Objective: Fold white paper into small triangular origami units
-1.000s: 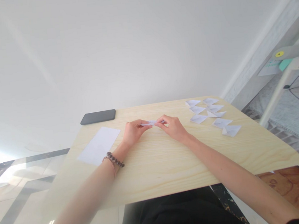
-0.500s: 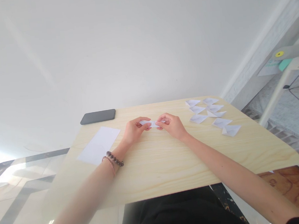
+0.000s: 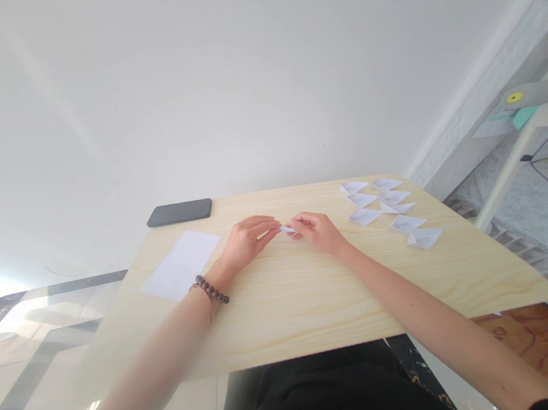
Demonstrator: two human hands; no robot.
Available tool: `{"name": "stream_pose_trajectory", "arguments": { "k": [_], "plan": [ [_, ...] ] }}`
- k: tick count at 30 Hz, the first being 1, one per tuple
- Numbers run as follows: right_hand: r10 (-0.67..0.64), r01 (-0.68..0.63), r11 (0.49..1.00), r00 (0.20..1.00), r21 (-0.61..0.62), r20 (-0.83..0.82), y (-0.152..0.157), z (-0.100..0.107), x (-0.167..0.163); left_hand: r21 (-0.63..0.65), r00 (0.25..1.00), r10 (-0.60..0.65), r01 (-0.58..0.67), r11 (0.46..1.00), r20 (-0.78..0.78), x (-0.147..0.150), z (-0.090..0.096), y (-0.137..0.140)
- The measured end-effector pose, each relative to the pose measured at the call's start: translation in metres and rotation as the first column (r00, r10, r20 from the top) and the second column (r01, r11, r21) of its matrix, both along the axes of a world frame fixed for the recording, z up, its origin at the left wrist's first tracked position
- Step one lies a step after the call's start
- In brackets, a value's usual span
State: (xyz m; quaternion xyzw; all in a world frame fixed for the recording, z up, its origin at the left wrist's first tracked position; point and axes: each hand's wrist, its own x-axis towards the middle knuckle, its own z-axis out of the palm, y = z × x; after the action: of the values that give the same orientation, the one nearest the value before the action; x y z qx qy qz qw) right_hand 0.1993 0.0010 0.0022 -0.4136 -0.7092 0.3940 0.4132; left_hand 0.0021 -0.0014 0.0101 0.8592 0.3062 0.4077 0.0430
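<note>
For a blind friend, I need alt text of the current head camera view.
A person's right hand pinches a small folded white paper, left hand at its other end, over a wood-grain table. Eight folded paper boats lie right; a white sheet and dark smartphone lie left.

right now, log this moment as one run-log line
right hand: pinching folded paper | left hand: fingertips by its left end, grip unclear | table: folded pieces right; flat sheet, dark phone left

Sheet [image 3: 182, 265] on table's [image 3: 289, 308] L side; phone [image 3: 179, 212] just behind sheet, wall [image 3: 253, 103] behind both. R of sheet, in order: L hand [image 3: 247, 242], paper pc [image 3: 287, 229] btwn hands, R hand [image 3: 318, 229]. Folded pcs [image 3: 396, 208] grouped on tabletop, well R of sheet, past R hand.
</note>
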Motion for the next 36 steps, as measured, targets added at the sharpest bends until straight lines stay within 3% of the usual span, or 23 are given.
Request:
{"name": "stream_pose_trajectory", "arguments": {
  "k": [5,10,16,21,30,36],
  "plan": [
    [-0.054,-0.037,0.932,0.97,0.361,0.238,-0.0039,0.0024,-0.0005,0.008,1.0,0.025,-0.025,1.0,0.009,-0.0004,-0.0006,0.0007],
    [-0.144,-0.067,0.861,0.919,0.504,0.367,-0.0062,0.0016,-0.0033,-0.001,0.999,-0.016,0.016,1.0,-0.03,-0.0001,0.0025,-0.0015],
    [-0.151,-0.126,0.828,0.888,0.546,0.434,-0.0074,0.0014,-0.0021,0.015,0.994,-0.013,0.015,1.0,-0.111,0.0012,0.0054,-0.0048],
    [-0.119,-0.17,0.834,0.874,0.525,0.472,-0.0058,0.0008,-0.0011,-0.023,0.986,-0.02,0.016,1.0,-0.168,0.0013,0.0055,-0.0048],
    [-0.187,0.006,0.903,0.906,0.43,0.38,0.0004,-0.0017,0.0025,-0.257,0.988,0.096,-0.124,0.958,-0.121,0.0012,-0.0014,-0.0019],
    [-0.235,0.044,0.9,0.887,0.435,0.397,0.0015,-0.0014,0.0007,-0.284,0.982,0.125,-0.162,0.945,-0.143,0.0015,-0.0031,0.0013]
  ]
}}
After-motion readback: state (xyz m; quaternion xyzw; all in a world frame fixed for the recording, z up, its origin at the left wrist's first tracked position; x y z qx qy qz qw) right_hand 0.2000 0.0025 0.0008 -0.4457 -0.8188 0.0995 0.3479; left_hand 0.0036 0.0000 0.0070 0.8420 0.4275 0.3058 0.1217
